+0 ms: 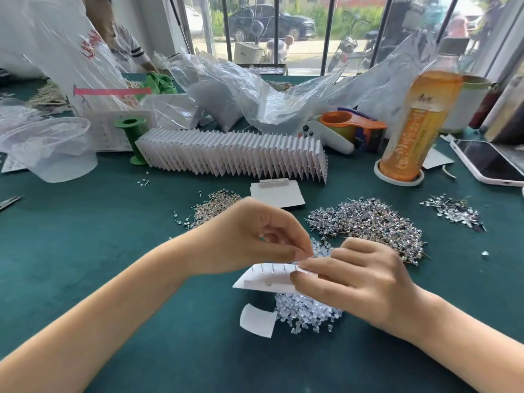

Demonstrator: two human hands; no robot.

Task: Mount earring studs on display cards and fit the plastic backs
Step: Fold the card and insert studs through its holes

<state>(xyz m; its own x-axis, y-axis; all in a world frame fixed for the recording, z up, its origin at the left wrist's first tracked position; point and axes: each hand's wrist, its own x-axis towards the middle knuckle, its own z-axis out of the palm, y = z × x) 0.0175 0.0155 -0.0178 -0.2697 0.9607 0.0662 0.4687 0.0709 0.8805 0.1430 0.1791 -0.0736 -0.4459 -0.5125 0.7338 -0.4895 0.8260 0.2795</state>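
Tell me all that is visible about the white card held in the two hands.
The white card looks like thin folded cardboard, held flat and slightly tilted above the pile of clear plastic backs. A row of thin metal pins stands along its far edge. The left hand and the right hand pinch its right end.

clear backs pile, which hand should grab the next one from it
Right, probably. The right hand sits directly over the clear backs pile and only steadies the card's near edge. The left hand is pinching at the pins along the card's top, so it looks busy.
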